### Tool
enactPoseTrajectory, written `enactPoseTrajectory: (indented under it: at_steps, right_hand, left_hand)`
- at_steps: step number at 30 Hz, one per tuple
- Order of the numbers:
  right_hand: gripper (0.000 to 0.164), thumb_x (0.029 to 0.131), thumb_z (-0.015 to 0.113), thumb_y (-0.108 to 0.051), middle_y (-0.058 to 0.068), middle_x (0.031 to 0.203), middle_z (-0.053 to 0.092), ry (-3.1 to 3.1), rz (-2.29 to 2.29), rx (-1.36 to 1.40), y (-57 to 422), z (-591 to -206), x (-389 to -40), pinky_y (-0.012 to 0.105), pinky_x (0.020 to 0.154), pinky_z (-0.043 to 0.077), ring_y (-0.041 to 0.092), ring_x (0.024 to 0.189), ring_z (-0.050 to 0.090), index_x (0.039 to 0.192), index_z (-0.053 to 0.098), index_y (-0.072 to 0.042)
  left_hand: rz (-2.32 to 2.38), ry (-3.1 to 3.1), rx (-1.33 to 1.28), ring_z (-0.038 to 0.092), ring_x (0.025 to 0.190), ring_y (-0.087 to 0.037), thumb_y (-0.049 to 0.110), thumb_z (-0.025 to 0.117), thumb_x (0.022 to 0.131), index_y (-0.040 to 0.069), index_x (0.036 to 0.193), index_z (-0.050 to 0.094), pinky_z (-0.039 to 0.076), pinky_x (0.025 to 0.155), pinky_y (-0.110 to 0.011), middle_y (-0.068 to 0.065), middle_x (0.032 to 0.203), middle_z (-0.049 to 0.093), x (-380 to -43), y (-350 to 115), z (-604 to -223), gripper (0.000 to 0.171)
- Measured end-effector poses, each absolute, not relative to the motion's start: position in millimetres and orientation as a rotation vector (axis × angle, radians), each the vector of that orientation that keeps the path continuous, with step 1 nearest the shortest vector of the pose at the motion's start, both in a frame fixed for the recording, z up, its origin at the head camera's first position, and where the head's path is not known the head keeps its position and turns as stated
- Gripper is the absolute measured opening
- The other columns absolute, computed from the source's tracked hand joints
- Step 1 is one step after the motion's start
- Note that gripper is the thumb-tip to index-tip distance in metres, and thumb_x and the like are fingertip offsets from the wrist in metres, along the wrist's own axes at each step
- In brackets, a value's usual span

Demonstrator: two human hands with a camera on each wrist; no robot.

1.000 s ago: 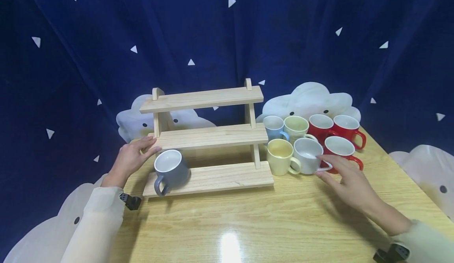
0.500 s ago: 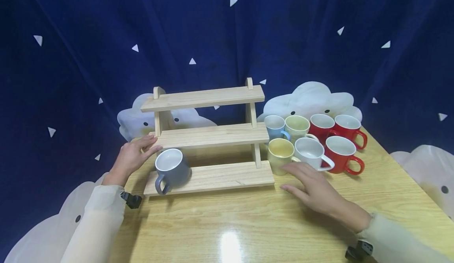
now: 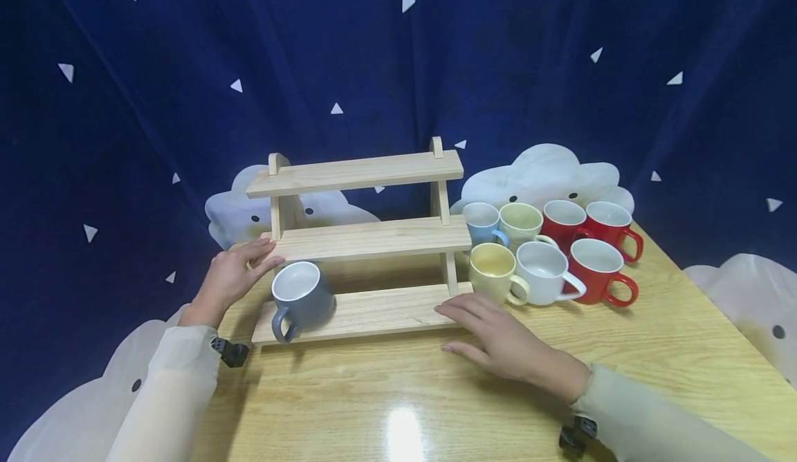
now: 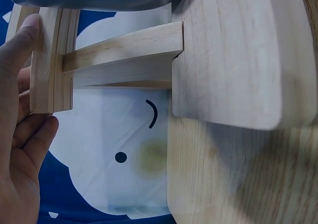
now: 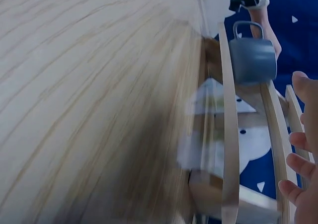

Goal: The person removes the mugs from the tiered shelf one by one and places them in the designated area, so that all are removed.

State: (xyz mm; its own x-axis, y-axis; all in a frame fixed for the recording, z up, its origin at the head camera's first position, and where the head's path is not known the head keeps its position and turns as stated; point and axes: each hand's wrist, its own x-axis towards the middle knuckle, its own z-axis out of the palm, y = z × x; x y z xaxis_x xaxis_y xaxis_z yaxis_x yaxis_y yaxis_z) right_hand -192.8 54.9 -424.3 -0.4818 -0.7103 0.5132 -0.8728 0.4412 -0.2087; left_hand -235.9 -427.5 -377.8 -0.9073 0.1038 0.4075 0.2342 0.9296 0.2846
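Observation:
A three-tier wooden shelf rack stands on the table. My left hand grips the left end of its middle board; in the left wrist view the thumb and fingers of that hand lie on opposite sides of the board. On the left of the bottom board sits a grey-blue mug, its handle toward me. My right hand holds nothing and hovers by the right end of the bottom board, fingers apart. The right wrist view shows its fingers beside the rack.
Right of the rack stand a yellow mug, a white mug, a light blue mug, a pale green mug and three red mugs. A dark blue curtain hangs behind the table.
My right hand has moved left, from beside the white mug, past the yellow mug, to the right end of the rack's bottom board. The left hand and the mugs stay put.

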Motion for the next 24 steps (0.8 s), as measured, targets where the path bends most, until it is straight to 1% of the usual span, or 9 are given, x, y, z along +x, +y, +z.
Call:
enactPoseTrajectory:
  at_steps: [3, 7, 19, 24]
  right_hand:
    - [0.053, 0.096, 0.059, -0.048, -0.001, 0.131, 0.056, -2.298, 0.614, 1.42, 42.2, -423.5, -192.9, 0.043, 0.106, 0.039, 0.02, 0.124, 0.05, 0.136, 0.056, -0.013]
    - [0.055, 0.096, 0.056, -0.051, -0.002, 0.131, 0.056, -2.291, 0.568, 1.485, 25.0, -420.3, -191.3, 0.038, 0.106, 0.038, 0.018, 0.125, 0.049, 0.136, 0.055, -0.014]
    - [0.057, 0.099, 0.043, -0.057, 0.0, 0.136, 0.053, -2.346, 0.388, 1.607, -31.4, -409.4, -181.2, 0.04, 0.109, 0.036, 0.02, 0.129, 0.045, 0.141, 0.051, -0.019]
    - [0.059, 0.099, 0.042, -0.057, 0.0, 0.135, 0.054, -2.332, 0.354, 1.623, -53.8, -405.3, -175.1, 0.039, 0.108, 0.038, 0.02, 0.127, 0.047, 0.142, 0.05, -0.017]
  left_hand:
    - [-0.465, -2.687, -0.251, 0.051, 0.125, -0.042, 0.048, 0.068, 0.089, 0.007, 0.129, 0.065, 0.037, 0.102, -0.061, -0.014, 0.137, 0.056, -236.3, -427.7, -378.2, 0.057]
    - [-0.464, -2.678, -0.261, 0.052, 0.124, -0.042, 0.048, 0.068, 0.089, 0.007, 0.128, 0.065, 0.038, 0.101, -0.061, -0.014, 0.136, 0.057, -236.1, -427.9, -378.4, 0.056]
    - [-0.471, -2.69, -0.243, 0.051, 0.124, -0.042, 0.049, 0.067, 0.09, 0.006, 0.129, 0.064, 0.036, 0.102, -0.062, -0.014, 0.137, 0.056, -235.4, -427.6, -378.6, 0.057]
    - [-0.458, -2.692, -0.244, 0.051, 0.125, -0.042, 0.048, 0.067, 0.09, 0.006, 0.129, 0.064, 0.036, 0.102, -0.062, -0.015, 0.137, 0.055, -235.4, -428.1, -378.7, 0.057]
